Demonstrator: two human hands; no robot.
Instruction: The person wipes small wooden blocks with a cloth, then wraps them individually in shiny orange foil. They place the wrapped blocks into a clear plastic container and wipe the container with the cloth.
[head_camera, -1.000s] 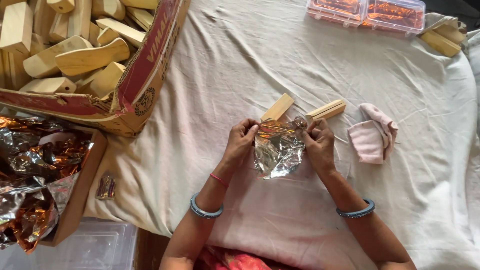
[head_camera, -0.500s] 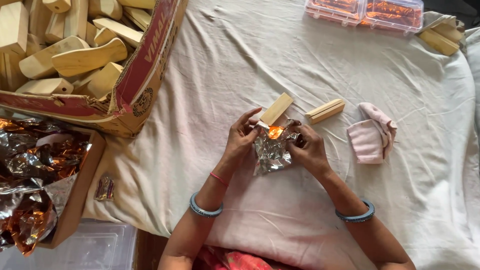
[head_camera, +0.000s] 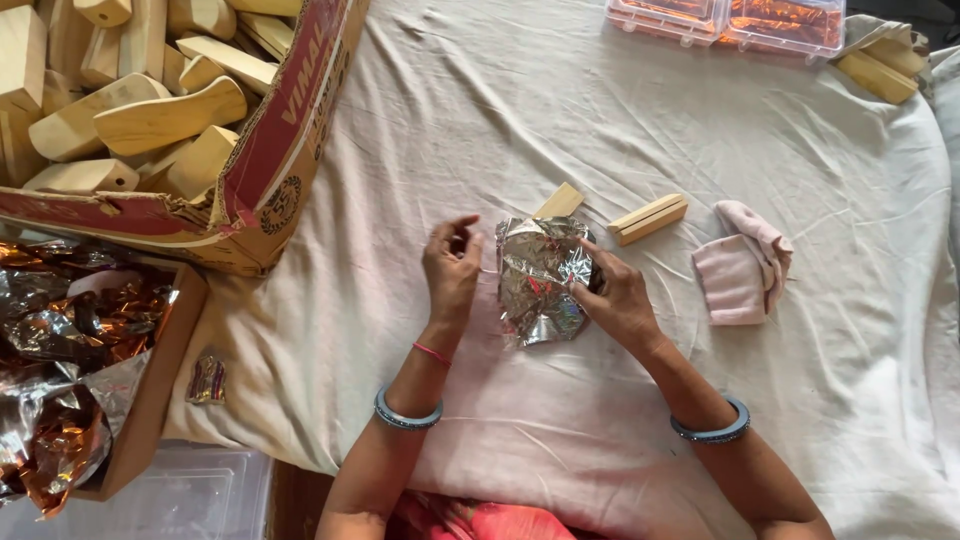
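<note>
Centrally, crinkled silver foil packet (head_camera: 540, 278) pinched in right hand (head_camera: 617, 298) (left hand (head_camera: 452, 265) loosely curled, apart), red-printed carton (head_camera: 270, 150) upper left.

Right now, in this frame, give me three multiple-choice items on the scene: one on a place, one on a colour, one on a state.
1. Where does the pink cloth lie?
A. In the cardboard box
B. On the sheet, to the right of the foil piece
C. Under the clear plastic containers

2. What colour is the bangle on each wrist?
A. Blue-grey
B. Gold
C. Black

3. How do the hands stand to the crinkled silver foil piece?
A. Both press it flat
B. Neither is near it
C. The right hand touches it; the left hand is beside it

Answers:
1 B: it lies on the white sheet, past the two-piece wooden strip.
2 A: both bands look blue-grey.
3 C: the right hand grips the foil's edge, while the left hand, fingers pinched, stands just clear.
</note>
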